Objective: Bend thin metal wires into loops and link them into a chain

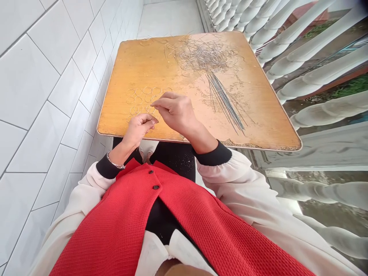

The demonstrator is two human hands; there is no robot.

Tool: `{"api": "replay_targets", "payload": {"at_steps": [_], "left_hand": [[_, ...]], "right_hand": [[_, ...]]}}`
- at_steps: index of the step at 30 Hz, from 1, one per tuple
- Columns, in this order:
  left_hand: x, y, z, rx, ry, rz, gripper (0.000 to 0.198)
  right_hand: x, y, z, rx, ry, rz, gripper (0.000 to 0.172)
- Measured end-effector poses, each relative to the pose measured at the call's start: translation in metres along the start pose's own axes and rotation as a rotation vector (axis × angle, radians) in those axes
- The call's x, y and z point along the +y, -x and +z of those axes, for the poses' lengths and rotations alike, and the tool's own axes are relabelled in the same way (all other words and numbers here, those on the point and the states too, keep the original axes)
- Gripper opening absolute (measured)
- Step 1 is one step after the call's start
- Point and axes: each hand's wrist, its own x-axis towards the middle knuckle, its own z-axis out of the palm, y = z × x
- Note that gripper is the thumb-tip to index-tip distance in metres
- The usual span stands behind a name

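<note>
Close to the table's near edge, my left hand (139, 128) pinches a thin wire (151, 117) between thumb and fingertips. Just above and to its right, my right hand (176, 109) is closed in a pinch near the same wire; whether its fingertips grip the wire's other end is too fine to make out. Several thin wire rings (138, 91) lie in loose rows on the table beyond my hands, some partly hidden behind the right one.
On the wooden table (149, 65), a tangled heap of wire (207, 55) sits at the far right. A bundle of straight wires (227, 103) points from it toward me. White tiled wall (43, 99) rises on the left; a white balustrade (304, 84) runs along the right.
</note>
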Motion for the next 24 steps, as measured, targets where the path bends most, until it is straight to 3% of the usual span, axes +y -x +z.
{"api": "replay_targets", "payload": {"at_steps": [6, 15, 20, 24], "left_hand": [[0.003, -0.003, -0.005, -0.011, -0.031, 0.01, 0.026], [0.005, 0.0, -0.008, -0.023, -0.053, -0.092, 0.006], [-0.001, -0.005, -0.011, 0.037, -0.078, -0.012, 0.007], [0.001, -0.006, -0.014, -0.012, -0.069, 0.022, 0.016]], "right_hand": [[-0.002, -0.002, 0.005, 0.079, -0.162, 0.078, 0.023], [-0.004, -0.004, 0.003, 0.068, -0.137, 0.109, 0.021], [-0.006, -0.003, 0.005, 0.057, -0.117, 0.107, 0.021], [-0.006, -0.005, 0.006, 0.045, -0.169, 0.152, 0.018]]}}
